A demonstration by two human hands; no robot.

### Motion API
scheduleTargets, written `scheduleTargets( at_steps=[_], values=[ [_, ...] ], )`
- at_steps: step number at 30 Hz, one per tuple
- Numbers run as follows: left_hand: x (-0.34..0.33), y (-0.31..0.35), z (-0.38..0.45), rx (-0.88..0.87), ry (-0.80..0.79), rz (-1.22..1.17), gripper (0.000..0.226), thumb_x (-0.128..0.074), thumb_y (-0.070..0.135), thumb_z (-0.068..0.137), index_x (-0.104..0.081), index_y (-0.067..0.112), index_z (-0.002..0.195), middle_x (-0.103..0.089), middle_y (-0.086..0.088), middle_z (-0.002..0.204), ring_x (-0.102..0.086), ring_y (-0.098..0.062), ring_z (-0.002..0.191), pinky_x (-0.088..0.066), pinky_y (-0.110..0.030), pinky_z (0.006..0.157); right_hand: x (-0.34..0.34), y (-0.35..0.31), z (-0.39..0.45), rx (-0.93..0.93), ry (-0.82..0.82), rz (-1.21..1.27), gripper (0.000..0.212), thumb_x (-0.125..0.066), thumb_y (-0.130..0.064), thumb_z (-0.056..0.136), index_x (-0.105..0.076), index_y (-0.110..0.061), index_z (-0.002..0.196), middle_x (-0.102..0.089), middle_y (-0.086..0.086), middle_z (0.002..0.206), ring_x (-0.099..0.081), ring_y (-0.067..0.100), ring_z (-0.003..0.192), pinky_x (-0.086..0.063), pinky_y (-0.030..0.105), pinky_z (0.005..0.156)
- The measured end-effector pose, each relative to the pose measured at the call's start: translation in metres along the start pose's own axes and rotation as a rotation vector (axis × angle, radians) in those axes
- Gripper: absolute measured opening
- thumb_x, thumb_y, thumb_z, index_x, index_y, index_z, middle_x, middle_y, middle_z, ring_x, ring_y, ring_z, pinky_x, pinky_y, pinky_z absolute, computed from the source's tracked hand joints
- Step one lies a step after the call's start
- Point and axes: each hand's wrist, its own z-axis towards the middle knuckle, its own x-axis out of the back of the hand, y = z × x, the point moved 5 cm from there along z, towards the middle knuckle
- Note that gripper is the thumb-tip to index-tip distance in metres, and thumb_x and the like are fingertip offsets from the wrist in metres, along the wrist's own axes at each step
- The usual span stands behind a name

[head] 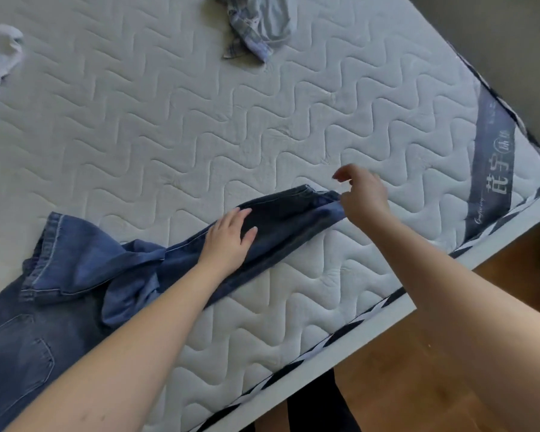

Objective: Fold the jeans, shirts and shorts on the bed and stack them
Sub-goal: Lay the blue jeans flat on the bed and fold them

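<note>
Head view: the jeans (175, 260) lie along the near edge of the bed (200, 126). Left hand (228, 241) presses flat, fingers straight, on a leg; right hand (363, 194) pinches the hem. Pull the hem taut, smooth wrinkles, then fold.

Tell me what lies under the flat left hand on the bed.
Under the left hand lies one leg of the dark blue denim jeans, stretched over the white quilted mattress. The denim directly beneath the palm is covered, so any creases there cannot be seen.
</note>
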Motion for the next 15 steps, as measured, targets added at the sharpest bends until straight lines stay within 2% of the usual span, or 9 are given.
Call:
scheduleTargets(
  at_steps=[2, 4, 7, 9, 12, 14, 15],
  values=[
    [0.003, 0.004, 0.022, 0.023, 0.017, 0.011, 0.052, -0.046, 0.035, 0.099, -0.037, 0.017, 0.147, -0.042, -0.008, 0.147, -0.041, -0.029, 0.133, -0.032, -0.043, 0.111, -0.010, 0.023, 0.003, -0.198, -0.035, 0.157, 0.038, -0.054, -0.001, 0.086, -0.057, -0.018, 0.120, -0.063, 0.004, 0.116, -0.059, 0.027, 0.106, -0.049, 0.041, 0.092],
    [0.002, 0.008, 0.042, 0.033, -0.018, 0.077, 0.057, -0.051, 0.035, 0.097, -0.034, 0.017, 0.148, -0.041, -0.009, 0.146, -0.041, -0.030, 0.132, -0.033, -0.043, 0.109, -0.030, 0.042, -0.007, -0.367, -0.099, 0.297, 0.040, -0.060, -0.012, 0.087, -0.052, -0.010, 0.126, -0.063, 0.014, 0.116, -0.062, 0.034, 0.104, -0.051, 0.045, 0.092],
    [-0.002, 0.017, 0.071, 0.015, -0.074, 0.175, 0.067, -0.057, 0.041, 0.092, -0.029, 0.020, 0.149, -0.036, -0.006, 0.150, -0.038, -0.030, 0.134, -0.032, -0.043, 0.110, -0.053, 0.061, -0.027, -0.575, -0.044, 0.420, 0.046, -0.067, -0.024, 0.083, -0.051, -0.004, 0.121, -0.061, 0.019, 0.117, -0.061, 0.035, 0.101, -0.052, 0.039, 0.082],
    [-0.004, 0.023, 0.090, 0.016, -0.088, 0.189, 0.072, -0.061, 0.043, 0.090, -0.028, 0.020, 0.150, -0.036, -0.006, 0.151, -0.038, -0.029, 0.135, -0.031, -0.044, 0.111, -0.069, 0.071, -0.036, -0.693, -0.058, 0.496, 0.056, -0.072, -0.029, 0.082, -0.047, -0.003, 0.125, -0.056, 0.018, 0.124, -0.059, 0.033, 0.103, -0.049, 0.037, 0.076],
    [-0.005, 0.020, 0.116, 0.166, -0.119, 0.060, 0.073, -0.067, 0.045, 0.086, -0.035, 0.018, 0.146, -0.047, -0.009, 0.142, -0.046, -0.030, 0.129, -0.036, -0.043, 0.109, -0.083, 0.079, -0.043, -0.773, -0.011, 0.746, 0.058, -0.075, -0.027, 0.085, -0.048, -0.004, 0.131, -0.056, 0.017, 0.129, -0.057, 0.027, 0.102, -0.046, 0.035, 0.082],
    [-0.009, 0.018, 0.128, 0.253, -0.181, -0.066, 0.060, -0.070, 0.046, 0.085, -0.049, 0.017, 0.134, -0.059, -0.009, 0.128, -0.056, -0.027, 0.114, -0.044, -0.036, 0.096, -0.088, 0.076, -0.045, -0.731, -0.036, 1.019, 0.048, -0.070, -0.023, 0.090, -0.051, -0.005, 0.130, -0.063, 0.011, 0.124, -0.063, 0.019, 0.103, -0.050, 0.028, 0.085],
    [-0.011, 0.019, 0.132, 0.256, -0.214, -0.100, 0.050, -0.070, 0.045, 0.086, -0.057, 0.017, 0.125, -0.064, -0.008, 0.118, -0.060, -0.024, 0.101, -0.045, -0.031, 0.085, -0.088, 0.071, -0.045, -0.668, -0.095, 1.105, 0.040, -0.067, -0.020, 0.093, -0.053, -0.006, 0.127, -0.066, 0.005, 0.117, -0.066, 0.009, 0.098, -0.052, 0.021, 0.081]
  ],
)
